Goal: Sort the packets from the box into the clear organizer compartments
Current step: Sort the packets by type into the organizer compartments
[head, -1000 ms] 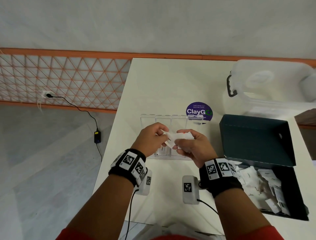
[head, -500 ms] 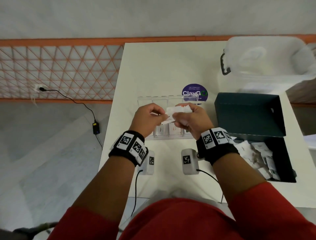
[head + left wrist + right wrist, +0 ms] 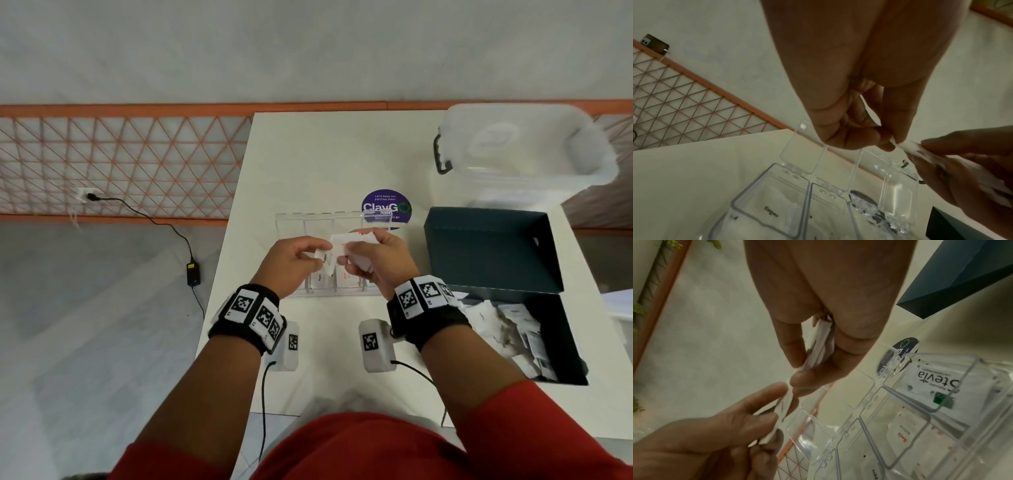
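- Readable on packets inside the clear organizer (image 3: 294, 222): "Sugar" (image 3: 771, 213) in the leftmost compartment, "Stevia" (image 3: 929, 382) in the rightmost, "Salt" in orange (image 3: 904, 437) in the one beside it.
- A dark word on the packet (image 3: 324, 261) pinched by the left hand (image 3: 291, 265), too blurred in the head view to read for certain.
- "ClayGO" in white and green on a purple round sticker (image 3: 386, 205) on the table (image 3: 308, 164), behind the organizer; small lines above it illegible.
- Left hand: thumb and forefinger closed on the edge of one white packet, other fingers curled in.
- Right hand (image 3: 376, 263): fingers and thumb clamped round a thin stack of packets (image 3: 821, 345), edges fanned; count not readable.
- Both hands held above the organizer, lids standing open.
- Dark box (image 3: 561, 335) to the right of the organizer, flap up, loose white packets heaped inside; printing there too small to read.
- Organizer's near edge partly hidden behind the hands and wrists.
- Translucent storage bin (image 3: 527, 150) at the far right corner, cut off by the frame edge, contents not discernible.
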The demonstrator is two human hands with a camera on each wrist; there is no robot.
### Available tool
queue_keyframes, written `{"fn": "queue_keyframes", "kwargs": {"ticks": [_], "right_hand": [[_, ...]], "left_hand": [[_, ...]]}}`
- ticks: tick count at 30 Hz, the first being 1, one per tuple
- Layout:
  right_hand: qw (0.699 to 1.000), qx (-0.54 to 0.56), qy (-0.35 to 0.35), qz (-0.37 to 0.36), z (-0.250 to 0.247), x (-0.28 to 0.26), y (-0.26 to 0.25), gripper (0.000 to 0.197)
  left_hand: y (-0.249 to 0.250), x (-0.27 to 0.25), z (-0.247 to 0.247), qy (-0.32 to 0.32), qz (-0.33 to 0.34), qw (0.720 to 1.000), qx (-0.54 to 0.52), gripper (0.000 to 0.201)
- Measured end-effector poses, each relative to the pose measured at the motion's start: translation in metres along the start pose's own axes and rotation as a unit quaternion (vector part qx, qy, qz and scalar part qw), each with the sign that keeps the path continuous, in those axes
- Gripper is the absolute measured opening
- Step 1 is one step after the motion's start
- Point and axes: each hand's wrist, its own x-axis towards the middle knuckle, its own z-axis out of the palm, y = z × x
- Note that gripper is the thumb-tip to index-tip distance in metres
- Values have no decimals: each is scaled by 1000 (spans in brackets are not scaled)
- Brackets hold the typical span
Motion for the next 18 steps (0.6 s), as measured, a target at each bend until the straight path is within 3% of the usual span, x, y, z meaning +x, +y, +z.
{"fn": "queue_keyframes", "kwargs": {"ticks": [6, 11, 16, 18], "right_hand": [[1000, 12, 13, 22, -14, -7, 1, 15], [999, 7, 5, 33, -18, -8, 3, 15], [999, -11, 2, 45, -20, -8, 6, 16], [999, -16, 1, 49, -21, -8, 7, 15]], "left_hand": [[-18, 12, 5, 74, -28, 990, 114, 16], [-32, 22, 22, 39, -37, 983, 175, 27], [-39, 28, 32, 12, -26, 970, 243, 23], [-41, 30, 36, 12, 5, 949, 316, 22]]}}
